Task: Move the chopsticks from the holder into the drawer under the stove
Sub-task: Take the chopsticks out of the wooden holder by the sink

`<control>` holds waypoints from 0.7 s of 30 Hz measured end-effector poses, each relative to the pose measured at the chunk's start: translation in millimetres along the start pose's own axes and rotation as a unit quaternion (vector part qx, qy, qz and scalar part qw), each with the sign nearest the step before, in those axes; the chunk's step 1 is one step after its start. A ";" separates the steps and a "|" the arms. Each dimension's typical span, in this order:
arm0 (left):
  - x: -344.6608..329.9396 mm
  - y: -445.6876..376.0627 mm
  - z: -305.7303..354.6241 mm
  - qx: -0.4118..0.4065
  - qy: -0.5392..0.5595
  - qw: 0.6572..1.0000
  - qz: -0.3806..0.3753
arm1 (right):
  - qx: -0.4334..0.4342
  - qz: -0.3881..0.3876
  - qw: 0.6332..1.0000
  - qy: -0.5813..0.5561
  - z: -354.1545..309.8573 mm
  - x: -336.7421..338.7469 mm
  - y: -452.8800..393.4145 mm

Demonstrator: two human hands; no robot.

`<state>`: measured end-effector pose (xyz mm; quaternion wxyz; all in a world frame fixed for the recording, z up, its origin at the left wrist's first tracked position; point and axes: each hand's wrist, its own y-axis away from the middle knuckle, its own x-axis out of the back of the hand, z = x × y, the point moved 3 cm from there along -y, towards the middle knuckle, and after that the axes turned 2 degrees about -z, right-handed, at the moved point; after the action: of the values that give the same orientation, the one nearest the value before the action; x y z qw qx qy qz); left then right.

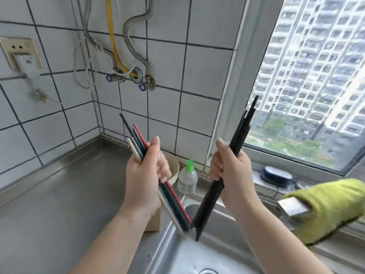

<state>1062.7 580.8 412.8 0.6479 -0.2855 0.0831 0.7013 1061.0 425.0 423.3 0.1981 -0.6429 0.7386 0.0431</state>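
While both bundles hang over the sink (207, 252) rim, left hand (143, 175) grips coloured chopsticks (173, 202). Right hand (233, 173) clutches black chopsticks (211, 202), tilted.

Your left hand (145, 175) has a closed grip on a bundle of coloured chopsticks (173, 202), red, green and pale ones, slanting down toward the sink (177, 256). Your right hand (231, 171) clasps a bundle of black chopsticks (242, 127), tips pointing up toward the window (308, 86). A beige holder (154, 222) stands on the steel table (69, 194) behind your left wrist.
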 end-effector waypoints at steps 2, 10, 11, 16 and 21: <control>-22.4 29.1 -5.0 0.032 0.032 0.999 -0.022 | 0.002 0.009 1.000 0.003 -21.7 27.4 32.3; -122.3 183.2 -30.5 0.143 0.097 0.975 -0.137 | 0.033 0.104 0.993 0.043 -99.8 153.2 196.0; -136.1 205.6 -34.1 0.157 0.104 0.970 -0.155 | 0.039 0.122 0.991 0.049 -108.1 169.4 219.5; -201.6 309.6 -54.6 0.237 0.150 0.925 -0.256 | 0.050 0.222 0.972 0.055 -148.1 242.0 331.5; -271.8 404.7 -73.4 0.314 0.157 0.866 -0.357 | 0.095 0.354 0.929 0.053 -186.6 305.3 443.4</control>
<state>696.5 251.6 388.0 0.8877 -0.1838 0.2921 0.3049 559.0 156.1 403.7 0.1904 -0.3194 0.9283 0.0060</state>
